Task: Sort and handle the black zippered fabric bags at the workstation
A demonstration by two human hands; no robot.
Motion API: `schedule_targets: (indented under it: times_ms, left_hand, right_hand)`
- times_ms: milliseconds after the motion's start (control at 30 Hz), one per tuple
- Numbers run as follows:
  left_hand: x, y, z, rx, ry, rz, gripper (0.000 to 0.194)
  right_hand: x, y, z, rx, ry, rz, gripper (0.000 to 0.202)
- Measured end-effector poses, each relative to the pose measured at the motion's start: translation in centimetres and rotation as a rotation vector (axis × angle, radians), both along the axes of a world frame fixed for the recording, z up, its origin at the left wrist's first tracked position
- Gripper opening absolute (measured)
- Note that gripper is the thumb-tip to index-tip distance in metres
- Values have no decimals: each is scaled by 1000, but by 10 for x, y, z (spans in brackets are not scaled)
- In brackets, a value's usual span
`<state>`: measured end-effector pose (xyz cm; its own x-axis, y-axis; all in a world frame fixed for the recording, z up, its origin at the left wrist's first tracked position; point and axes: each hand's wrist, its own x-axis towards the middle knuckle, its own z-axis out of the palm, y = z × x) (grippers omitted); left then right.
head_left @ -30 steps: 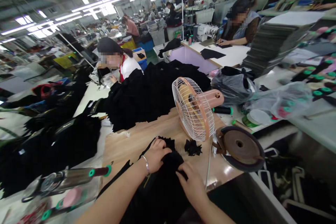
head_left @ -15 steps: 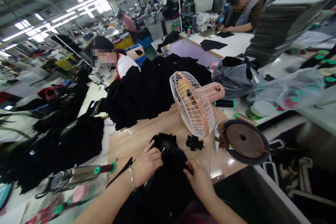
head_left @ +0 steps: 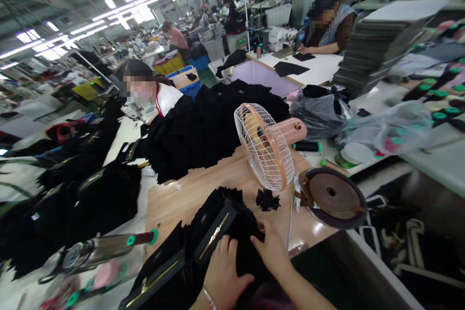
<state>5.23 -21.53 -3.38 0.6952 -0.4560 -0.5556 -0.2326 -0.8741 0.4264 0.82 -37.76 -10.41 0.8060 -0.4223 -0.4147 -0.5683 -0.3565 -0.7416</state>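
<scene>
A black cloth piece with a dark band and a gold zipper lies on the wooden board in front of me. My left hand rests on it just below the zipper, fingers stretched out and thumb apart. At the cloth's right edge, my right hand pinches the black fabric between thumb and fingers. To the left is a second black piece with a gold zipper. A small heap of black scraps sits beyond my right hand.
A pink fan stands on the wooden board, near a brown round wheel. Behind it rises a large black cloth pile. A steel flask and thread spools are at left. Two co-workers sit at machines ahead.
My left hand has moved down and right, off the upper left of the cloth. The zipper band now shows, and the second zippered piece has come into view at left. My right hand stays nearly in place.
</scene>
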Motion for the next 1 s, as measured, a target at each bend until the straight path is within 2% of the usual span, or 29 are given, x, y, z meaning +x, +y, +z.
schedule_targets:
  times_ms: [67, 100, 233, 367, 500, 633, 867, 1000]
  left_hand:
    - [-1, -2, -8, -53, -31, 39, 38]
    - [0, -3, -11, -94, -46, 48, 34]
    - [10, 2, -10, -201, -68, 89, 33]
    - [9, 10, -9, -305, -45, 74, 17]
    - [1, 10, -18, -283, 1, 136, 28]
    - [-1, 5, -26, -266, -28, 127, 29]
    - [9, 7, -39, -309, -107, 221, 34]
    - [17, 17, -40, -340, -108, 324, 43]
  right_hand:
    - [1, 0, 4, 9, 10, 15, 19]
    - [1, 1, 7, 10, 11, 23, 14]
    - [0, 3, 22, -12, -33, 46, 11]
    - [0, 7, 31, 29, -45, 53, 10]
    - [-1, 12, 24, 149, 17, 16, 23]
    - [-5, 22, 20, 235, 26, -3, 30]
    - [-6, 40, 48, 309, -122, 65, 25]
    - [-7, 34, 55, 274, -185, 131, 23]
